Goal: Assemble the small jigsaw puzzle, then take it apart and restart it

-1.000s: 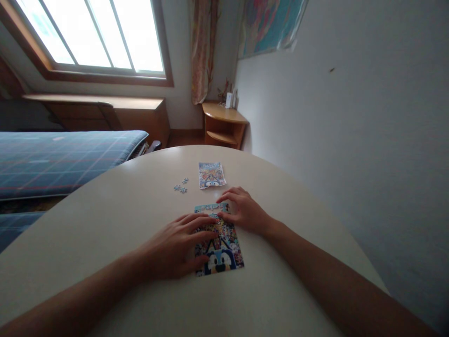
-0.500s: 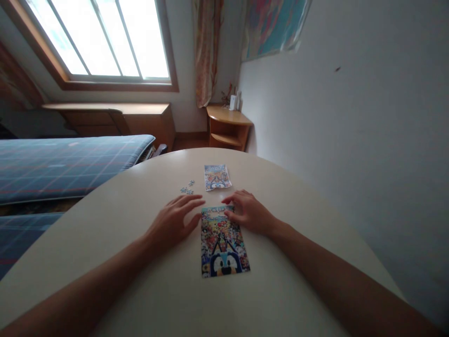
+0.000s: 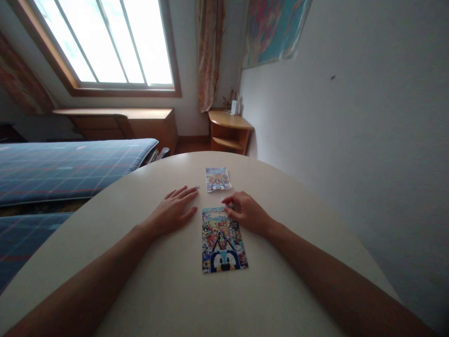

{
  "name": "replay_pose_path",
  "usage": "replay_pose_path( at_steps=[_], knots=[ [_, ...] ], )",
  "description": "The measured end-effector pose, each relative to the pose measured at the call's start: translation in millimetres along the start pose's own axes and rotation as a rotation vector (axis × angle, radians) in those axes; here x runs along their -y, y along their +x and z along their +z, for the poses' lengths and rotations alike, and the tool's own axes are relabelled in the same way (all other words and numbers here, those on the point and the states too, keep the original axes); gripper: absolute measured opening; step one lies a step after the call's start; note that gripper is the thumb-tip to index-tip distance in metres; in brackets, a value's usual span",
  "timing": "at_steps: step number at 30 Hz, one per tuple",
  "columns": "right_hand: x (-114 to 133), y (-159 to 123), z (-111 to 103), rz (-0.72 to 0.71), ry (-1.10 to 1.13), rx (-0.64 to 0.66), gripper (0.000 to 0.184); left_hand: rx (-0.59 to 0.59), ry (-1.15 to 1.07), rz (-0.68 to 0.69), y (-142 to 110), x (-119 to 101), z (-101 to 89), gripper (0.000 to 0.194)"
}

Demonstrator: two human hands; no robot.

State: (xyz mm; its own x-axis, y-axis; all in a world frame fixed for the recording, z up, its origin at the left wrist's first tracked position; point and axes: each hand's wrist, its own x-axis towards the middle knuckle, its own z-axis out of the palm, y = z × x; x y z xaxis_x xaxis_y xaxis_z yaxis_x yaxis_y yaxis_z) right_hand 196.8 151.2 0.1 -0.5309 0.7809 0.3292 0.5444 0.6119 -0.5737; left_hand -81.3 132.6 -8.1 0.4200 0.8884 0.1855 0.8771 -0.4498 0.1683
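Observation:
A jigsaw puzzle of a blue cartoon dog's head among many small figures lies flat on the pale round table. Near its top edge, a gap shows the tabletop. My right hand rests at the puzzle's upper right corner, thumb and index finger pinched close; whatever is between them is too small to make out. To the left of the puzzle, my left hand lies flat with fingers spread. Just past its fingertips a loose puzzle piece peeks out; the hand hides the spot where other pieces lay.
A creased picture sheet with the same dog lies beyond the puzzle. Past the table stand a blue plaid mattress on the left and a corner shelf at the back. A white wall runs along the right.
My left hand has moved slightly forward and left, flattening over the loose pieces. The right thumb and index finger have drawn closer together. The view has tilted up a little.

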Motion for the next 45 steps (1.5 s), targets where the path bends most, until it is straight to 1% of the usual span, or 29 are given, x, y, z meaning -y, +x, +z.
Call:
replay_pose_path(
  at_steps=[4, 7, 11, 16, 21, 26, 30, 34, 45],
  knots=[
    [-0.7, -1.9, -1.8, -0.050, -0.018, 0.039, 0.017, -0.072, -0.073, 0.087, -2.7, -4.7, -3.5, 0.037],
    [-1.0, -2.2, -3.6, -0.127, -0.009, 0.083, 0.015, -0.118, -0.115, 0.070, -4.1, -7.8, -4.3, 0.028],
    [-2.1, -2.2, -6.4, -0.220, 0.024, 0.150, 0.015, -0.159, -0.125, -0.012, -4.9, -9.4, -2.1, 0.025],
    [-2.0, -3.0, -8.9, -0.262, 0.066, 0.220, 0.016, -0.178, -0.173, -0.060, -2.1, -7.4, 3.2, 0.022],
    [-1.7, -2.5, -8.9, -0.269, 0.084, 0.222, 0.015, -0.175, -0.240, -0.045, -1.2, -7.9, 5.7, 0.019],
    [-3.8, -2.7, -8.5, -0.287, 0.104, 0.210, 0.013, -0.247, -0.138, -0.108, -7.4, -15.9, 4.8, 0.018],
    [-3.0, -3.2, -9.6, -0.290, 0.113, 0.211, 0.014, -0.229, -0.104, -0.196, -11.1, -19.9, 2.1, 0.018],
    [-0.3, -2.9, -10.8, -0.279, 0.111, 0.214, 0.014, -0.203, -0.135, -0.270, -11.4, -18.8, 2.4, 0.019],
    [-1.9, -3.4, -9.5, -0.285, 0.106, 0.213, 0.014, -0.185, -0.231, -0.279, -8.1, -10.4, 9.3, 0.020]
  ],
)
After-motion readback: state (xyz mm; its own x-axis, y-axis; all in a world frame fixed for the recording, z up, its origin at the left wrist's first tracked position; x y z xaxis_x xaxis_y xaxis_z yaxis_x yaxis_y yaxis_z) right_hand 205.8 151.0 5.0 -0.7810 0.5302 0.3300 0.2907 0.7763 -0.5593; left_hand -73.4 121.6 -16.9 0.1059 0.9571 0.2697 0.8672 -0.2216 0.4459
